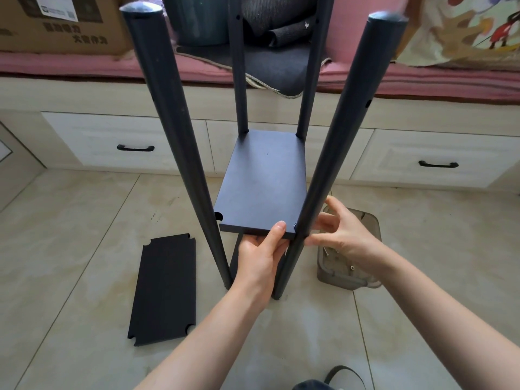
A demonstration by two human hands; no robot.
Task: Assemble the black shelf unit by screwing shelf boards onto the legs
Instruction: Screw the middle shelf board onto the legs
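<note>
The shelf unit stands upright on the glossy beige tile floor (84, 235). It has 4 round, matte black legs; the near left leg (174, 130) and the near right leg (334, 142) look thick and lean toward the camera, and small holes show along the right one. Between the legs sits 1 flat rectangular shelf board (261, 178), smooth and dark, with rounded notches at its corners.

The left hand (260, 254) holds the near edge of this board: the thumb lies on top and the fingers are under it. The right hand (342, 233) is at the near right leg, where the board's corner meets it, with the fingers bent close together as in a pinch; I cannot tell if something small is between them.

A 2nd loose board (164, 288) with the same notched corners lies flat on the floor, left of the legs. A translucent grey plastic box (349, 274) with small metal screws stands just right of the unit, partly under the right hand.
</note>
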